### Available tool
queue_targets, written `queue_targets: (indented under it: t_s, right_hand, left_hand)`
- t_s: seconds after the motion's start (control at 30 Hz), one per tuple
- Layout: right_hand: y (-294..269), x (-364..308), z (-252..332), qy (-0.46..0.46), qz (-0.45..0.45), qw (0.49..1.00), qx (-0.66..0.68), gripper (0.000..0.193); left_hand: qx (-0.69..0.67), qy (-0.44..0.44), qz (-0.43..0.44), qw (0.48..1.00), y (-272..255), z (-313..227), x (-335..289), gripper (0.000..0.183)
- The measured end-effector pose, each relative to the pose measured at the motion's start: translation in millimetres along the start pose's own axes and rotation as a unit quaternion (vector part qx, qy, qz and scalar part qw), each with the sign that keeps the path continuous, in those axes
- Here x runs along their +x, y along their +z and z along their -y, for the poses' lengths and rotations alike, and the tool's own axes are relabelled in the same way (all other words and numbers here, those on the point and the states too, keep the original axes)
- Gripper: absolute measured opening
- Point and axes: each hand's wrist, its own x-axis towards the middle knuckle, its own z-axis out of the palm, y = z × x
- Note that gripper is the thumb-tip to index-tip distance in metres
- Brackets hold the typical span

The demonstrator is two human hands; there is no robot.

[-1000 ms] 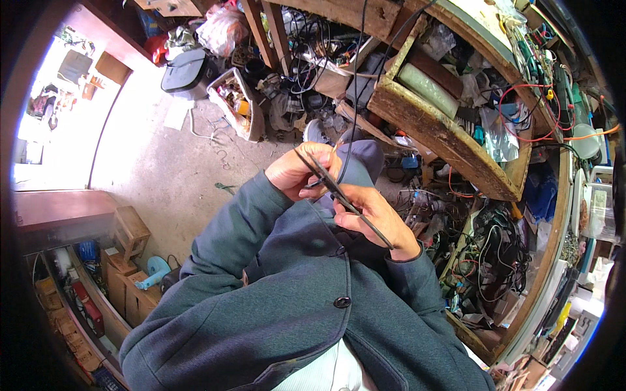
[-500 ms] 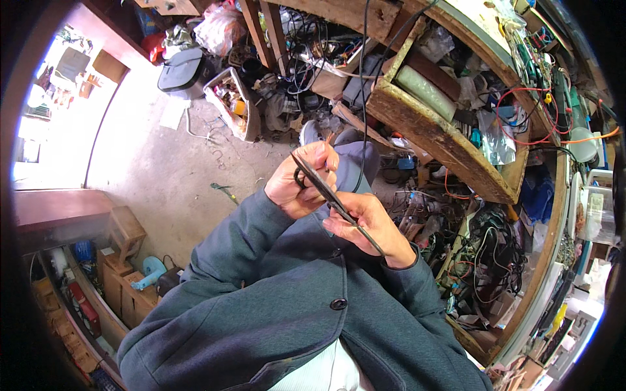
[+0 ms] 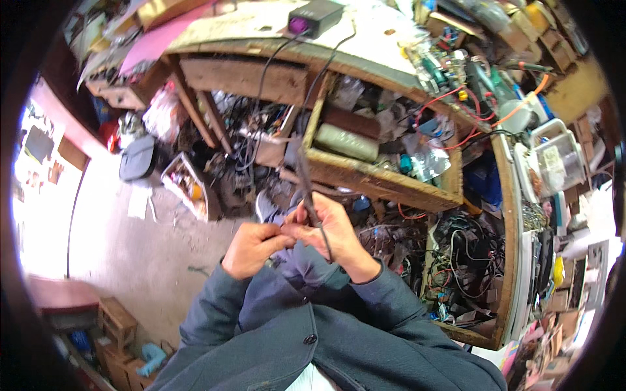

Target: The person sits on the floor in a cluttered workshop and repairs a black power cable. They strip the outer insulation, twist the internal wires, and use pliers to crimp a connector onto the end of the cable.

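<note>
A long, thin, dark strip [image 3: 304, 171], blurred so that I cannot tell cord from tool, stands up out of my right hand [image 3: 340, 236]. My right fingers are closed around its lower part, and its lower end runs down past the palm. My left hand [image 3: 251, 249] is closed in a pinch, its fingertips meeting the right thumb and fingers. Whatever lies in that pinch is too small or hidden to make out. Both hands are above my knees, in front of my dark jacket [image 3: 274, 345].
Ahead, a wooden workbench [image 3: 241, 47] bears a black box [image 3: 315, 18] with cables. An open drawer [image 3: 385, 181] full of parts juts out at right, above heaped cables [image 3: 469, 260]. Left on the floor are a dark bin [image 3: 137, 158] and a white container [image 3: 189, 187] of scraps.
The view has tilted up, showing more of the bench top. My left hand has come off the strip's upper part, down beside the right hand. The strip now stands more upright in my right hand.
</note>
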Motion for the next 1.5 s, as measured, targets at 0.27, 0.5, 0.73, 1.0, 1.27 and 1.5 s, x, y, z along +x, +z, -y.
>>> queue_targets:
  t_s: [0.27, 0.5, 0.73, 1.0, 1.27, 1.5]
  right_hand:
    - [-17, 25, 20, -0.027, -0.004, 0.999, 0.024, 0.029]
    - [-142, 131, 141, -0.194, -0.18, 0.954, -0.139, 0.016]
    - [-237, 209, 181, -0.146, -0.299, 0.923, -0.193, 0.016]
    - [-170, 162, 163, -0.159, -0.189, 0.956, -0.156, 0.018]
    - [-31, 39, 32, -0.031, 0.007, 0.965, -0.261, 0.037]
    - [2, 7, 2, -0.05, 0.033, 0.929, -0.364, 0.058]
  left_hand:
    - [-0.15, 0.015, -0.045, 0.988, 12, -17, 16, 0.02]
    - [-0.256, 0.033, -0.15, 0.954, -5, -16, 6, 0.029]
    - [-0.287, 0.123, -0.185, 0.932, -3, -14, -11, 0.021]
    - [-0.232, 0.128, -0.25, 0.931, -12, -19, -16, 0.017]
    - [-0.238, 0.139, -0.297, 0.914, -10, -17, -8, 0.021]
    - [-0.215, 0.12, -0.294, 0.924, -6, -9, -10, 0.02]
